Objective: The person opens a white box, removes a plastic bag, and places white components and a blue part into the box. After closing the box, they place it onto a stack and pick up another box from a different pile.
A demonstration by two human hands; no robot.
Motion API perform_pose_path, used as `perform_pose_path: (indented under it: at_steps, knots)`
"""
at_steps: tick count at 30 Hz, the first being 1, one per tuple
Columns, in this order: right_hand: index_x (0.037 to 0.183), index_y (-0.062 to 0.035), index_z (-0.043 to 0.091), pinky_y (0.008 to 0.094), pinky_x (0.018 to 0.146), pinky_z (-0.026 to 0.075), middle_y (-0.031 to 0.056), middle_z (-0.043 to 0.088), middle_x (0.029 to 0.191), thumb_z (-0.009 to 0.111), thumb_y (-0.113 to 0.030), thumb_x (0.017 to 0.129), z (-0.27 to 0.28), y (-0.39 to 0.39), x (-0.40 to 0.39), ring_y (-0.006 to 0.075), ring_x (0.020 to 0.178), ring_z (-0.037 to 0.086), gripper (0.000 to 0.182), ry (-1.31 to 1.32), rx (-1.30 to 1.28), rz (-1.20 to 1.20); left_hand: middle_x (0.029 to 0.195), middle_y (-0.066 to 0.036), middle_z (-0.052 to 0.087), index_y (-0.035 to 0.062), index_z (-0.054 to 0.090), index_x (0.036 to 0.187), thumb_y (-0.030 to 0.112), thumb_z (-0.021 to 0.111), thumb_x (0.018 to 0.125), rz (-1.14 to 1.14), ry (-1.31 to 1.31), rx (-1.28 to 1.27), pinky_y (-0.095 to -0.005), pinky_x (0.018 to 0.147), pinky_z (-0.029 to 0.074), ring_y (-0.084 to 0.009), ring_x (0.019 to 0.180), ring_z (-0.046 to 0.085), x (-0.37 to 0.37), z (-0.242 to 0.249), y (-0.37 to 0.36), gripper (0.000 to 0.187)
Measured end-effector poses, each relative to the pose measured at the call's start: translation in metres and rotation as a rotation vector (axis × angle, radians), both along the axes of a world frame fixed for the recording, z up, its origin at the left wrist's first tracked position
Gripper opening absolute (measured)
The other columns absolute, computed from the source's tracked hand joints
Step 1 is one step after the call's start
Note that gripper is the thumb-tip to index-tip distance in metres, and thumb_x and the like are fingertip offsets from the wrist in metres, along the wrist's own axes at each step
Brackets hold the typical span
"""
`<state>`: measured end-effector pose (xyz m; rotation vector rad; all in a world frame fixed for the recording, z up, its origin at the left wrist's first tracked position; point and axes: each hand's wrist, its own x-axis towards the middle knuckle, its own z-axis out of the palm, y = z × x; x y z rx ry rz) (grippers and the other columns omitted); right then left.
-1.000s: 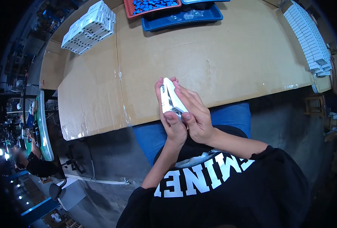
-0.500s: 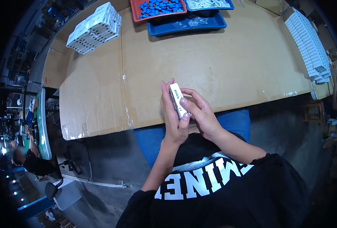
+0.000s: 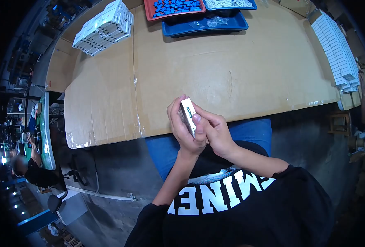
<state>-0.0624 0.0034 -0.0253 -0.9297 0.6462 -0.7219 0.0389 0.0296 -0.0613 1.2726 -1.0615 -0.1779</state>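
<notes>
A small white rectangular case [image 3: 188, 108] with dark lettering on its narrow face is held upright at a tilt between both hands, just in front of my body at the table's near edge. My left hand [image 3: 183, 132] wraps around its left side, fingers curled along it and the thumb low on the near end. From the right, my right hand [image 3: 218, 133] presses against it, thumb lying on the lettered face. Fingers cover the lower part and the far sides of the case.
A cardboard-covered table [image 3: 182, 74] lies ahead. On it are stacked white cases [image 3: 102, 29] at left, a long white stack [image 3: 334, 49] at right, a red tray [image 3: 149, 12] of blue parts, a blue tray [image 3: 205, 29] with clear bags, and another of white parts. A co-worker [image 3: 38, 175] sits far left.
Both hands have drawn slightly lower and closer to my body with the case. My left fingers have curled more tightly around it, and the right fingers have closed in.
</notes>
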Motion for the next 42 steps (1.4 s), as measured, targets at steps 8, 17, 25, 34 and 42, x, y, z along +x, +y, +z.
perform_pose_path:
  at_steps: [8,17,25,34,42]
  knots:
    - [0.15,0.0033,0.051,0.028,0.102,0.05,0.015,0.066,0.137,0.06,-0.018,0.108,-0.003,0.005,-0.002,0.0127,0.119,0.061,0.048,-0.032,-0.207,-0.006,0.129,-0.019,0.052,-0.0091,0.046,0.138,0.054,0.044,0.092,-0.03,0.12,-0.033,-0.0404,0.102,0.042,-0.0267,0.116,0.054,-0.006,0.003,0.004,0.078]
    - [0.149,0.0041,0.052,0.0278,0.102,0.05,0.0153,0.065,0.139,0.057,-0.017,0.109,-0.008,0.007,-0.001,0.0131,0.121,0.061,0.046,0.007,-0.272,-0.008,0.13,-0.021,0.051,-0.0089,0.048,0.136,0.055,0.044,0.093,-0.029,0.198,-0.072,-0.0417,0.1,0.045,-0.0286,0.116,0.056,-0.007,-0.008,0.004,0.078]
    - [0.149,0.002,0.053,0.027,0.103,0.049,0.0133,0.066,0.138,0.057,-0.02,0.109,-0.005,0.004,0.001,0.0117,0.119,0.061,0.046,0.004,-0.195,-0.01,0.131,-0.024,0.051,-0.0122,0.046,0.14,0.059,0.044,0.095,-0.034,0.274,-0.079,-0.0456,0.103,0.046,-0.0341,0.119,0.057,-0.008,-0.007,0.004,0.084]
    - [0.153,-0.0029,0.05,0.0306,0.102,0.05,0.0122,0.063,0.138,0.047,-0.036,0.113,-0.008,-0.027,-0.011,0.0151,0.119,0.061,0.052,0.098,0.02,0.149,0.148,-0.026,0.04,-0.009,0.02,0.161,0.081,0.039,0.097,-0.14,0.014,0.272,-0.0432,0.11,0.041,-0.0361,0.132,0.05,0.011,-0.014,0.006,0.112]
    - [0.154,-0.0059,0.048,0.0599,0.118,0.036,0.0214,0.048,0.154,0.079,-0.039,0.086,-0.024,-0.057,-0.033,0.0405,0.143,0.048,0.082,0.409,-1.297,0.157,0.127,-0.011,0.064,0.0083,0.05,0.141,0.071,0.023,0.106,-0.37,1.103,0.452,-0.0347,0.092,0.057,-0.0198,0.112,0.068,0.003,0.008,0.007,0.077]
